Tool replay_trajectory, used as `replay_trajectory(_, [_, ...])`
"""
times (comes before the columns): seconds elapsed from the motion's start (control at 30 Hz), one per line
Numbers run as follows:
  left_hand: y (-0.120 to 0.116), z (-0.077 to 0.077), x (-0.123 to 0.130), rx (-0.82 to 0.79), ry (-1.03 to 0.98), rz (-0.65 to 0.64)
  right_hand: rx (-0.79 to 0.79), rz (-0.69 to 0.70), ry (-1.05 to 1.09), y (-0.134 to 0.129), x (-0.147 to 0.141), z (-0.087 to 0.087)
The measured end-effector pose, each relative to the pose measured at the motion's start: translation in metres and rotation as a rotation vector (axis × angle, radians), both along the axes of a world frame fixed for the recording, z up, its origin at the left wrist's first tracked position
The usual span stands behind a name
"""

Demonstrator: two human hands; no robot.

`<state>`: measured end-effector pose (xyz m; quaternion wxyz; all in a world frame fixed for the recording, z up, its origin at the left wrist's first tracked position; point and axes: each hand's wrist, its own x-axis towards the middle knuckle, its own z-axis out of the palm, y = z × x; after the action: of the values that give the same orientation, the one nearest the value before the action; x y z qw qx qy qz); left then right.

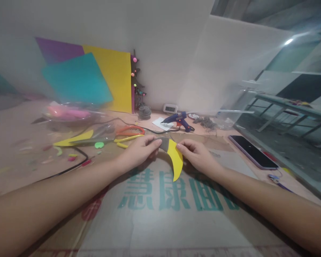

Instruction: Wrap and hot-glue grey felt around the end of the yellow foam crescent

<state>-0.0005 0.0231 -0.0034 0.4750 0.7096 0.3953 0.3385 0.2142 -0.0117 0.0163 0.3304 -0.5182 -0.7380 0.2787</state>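
Over the printed cardboard, my left hand [144, 147] pinches a small dark grey piece [163, 143] between thumb and fingers. A yellow crescent-shaped cutout [176, 160] meets the grey piece at its upper end, its pointed tip hanging down. Whether the two are joined or only overlap, I cannot tell. My right hand [194, 151] grips the cutout's right edge with thumb and forefinger. Behind my left hand lie orange-handled scissors [130, 130] and yellow strips [123, 141]. A blue glue gun [178, 120] rests on a white paper [162, 123] farther back.
Coloured sheets [117, 78] lean on the wall beside a dark stem with coloured balls [135, 75]. A small clock [170, 108] stands at the back. A phone [253, 151] and nippers [276, 179] lie right. A black cable [80, 157] and scraps [98, 145] lie left.
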Motion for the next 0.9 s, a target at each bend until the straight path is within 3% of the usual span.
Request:
replay_trajectory(0.57, [-0.0064, 0.0016, -0.0002, 0.050, 0.107, -0.030, 0.034, 0.016, -0.074, -0.0013, -0.0006, -0.0006])
replay_trajectory(0.9, [-0.0078, 0.0077, 0.0002, 0.292, 0.214, -0.066, 0.096, 0.055, 0.163, 0.0001, 0.0007, -0.0057])
